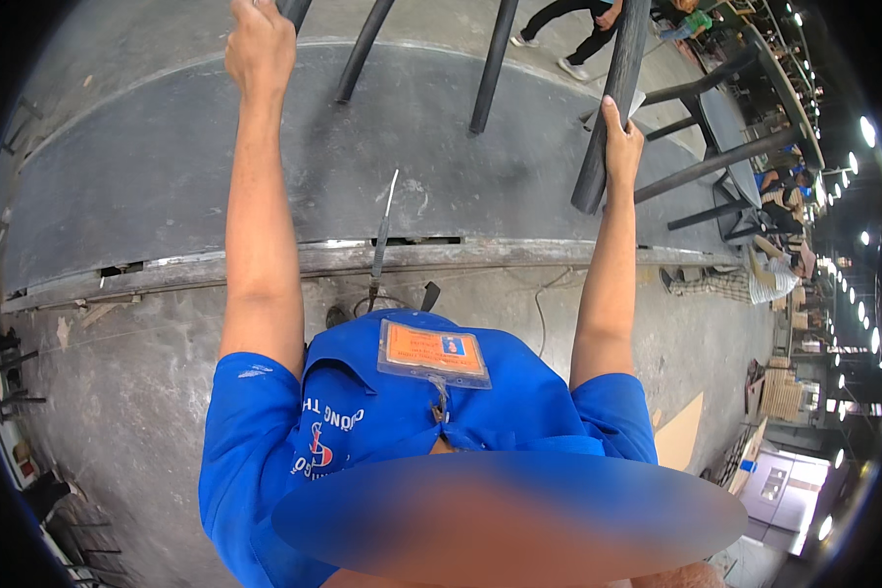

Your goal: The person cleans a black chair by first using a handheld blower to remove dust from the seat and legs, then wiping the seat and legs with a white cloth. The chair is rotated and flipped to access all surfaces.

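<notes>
Black was the leg [591,178] our right grip [622,152] pinched, likely for control; our left grip [262,49] we couldn't tell.

black furniture legs [493,69], slanted, over grey worktable [157,167]

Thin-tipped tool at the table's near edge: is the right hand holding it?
No, the right hand grips a dark bar, apart from the tool.

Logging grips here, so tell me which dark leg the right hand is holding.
The thick dark leg: the right hand has its thumb against it, whereas the two slimmer legs just left of it have no hand on them.
</notes>
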Available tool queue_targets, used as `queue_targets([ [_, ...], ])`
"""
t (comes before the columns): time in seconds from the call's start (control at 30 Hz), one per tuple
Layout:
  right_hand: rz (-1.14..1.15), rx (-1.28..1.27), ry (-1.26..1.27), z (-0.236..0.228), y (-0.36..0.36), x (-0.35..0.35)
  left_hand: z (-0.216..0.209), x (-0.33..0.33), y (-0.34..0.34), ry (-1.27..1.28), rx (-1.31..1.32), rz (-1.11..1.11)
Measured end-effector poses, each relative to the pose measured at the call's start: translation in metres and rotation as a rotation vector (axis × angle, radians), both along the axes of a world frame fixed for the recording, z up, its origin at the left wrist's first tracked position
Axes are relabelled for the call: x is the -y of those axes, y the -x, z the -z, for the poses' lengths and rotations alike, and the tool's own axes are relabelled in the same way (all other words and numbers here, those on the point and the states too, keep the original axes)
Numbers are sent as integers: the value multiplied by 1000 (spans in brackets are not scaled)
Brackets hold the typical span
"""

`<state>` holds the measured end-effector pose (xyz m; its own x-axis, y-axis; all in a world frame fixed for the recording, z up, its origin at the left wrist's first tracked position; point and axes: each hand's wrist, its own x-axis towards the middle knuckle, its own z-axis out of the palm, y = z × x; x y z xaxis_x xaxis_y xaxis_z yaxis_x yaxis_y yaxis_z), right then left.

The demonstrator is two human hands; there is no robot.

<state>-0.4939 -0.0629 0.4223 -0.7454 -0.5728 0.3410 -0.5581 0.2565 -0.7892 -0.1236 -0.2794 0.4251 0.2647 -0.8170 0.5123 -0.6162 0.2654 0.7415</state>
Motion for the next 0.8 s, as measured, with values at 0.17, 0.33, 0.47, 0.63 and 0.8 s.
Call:
queue_targets([
  [0.17, -48, 37, 45, 25, -4, -23, 2, 19, 9, 241, -79, 59],
  [0.33, -64, 8, 10, 25, -7, -28, -8, 32, 12, 116, 10, 52],
  [0.47, -53, -103, -57, 18, -10, -22, -13, 42, 13, 57, 48, 21],
  [0.63, -59, -131, -97, 19, -18, -28, -7, 40, 7, 126, -4, 26],
  [0.8, -21, -108, -125, 22, -28, -39, 4, 2, -7, -9, -76, -24],
])
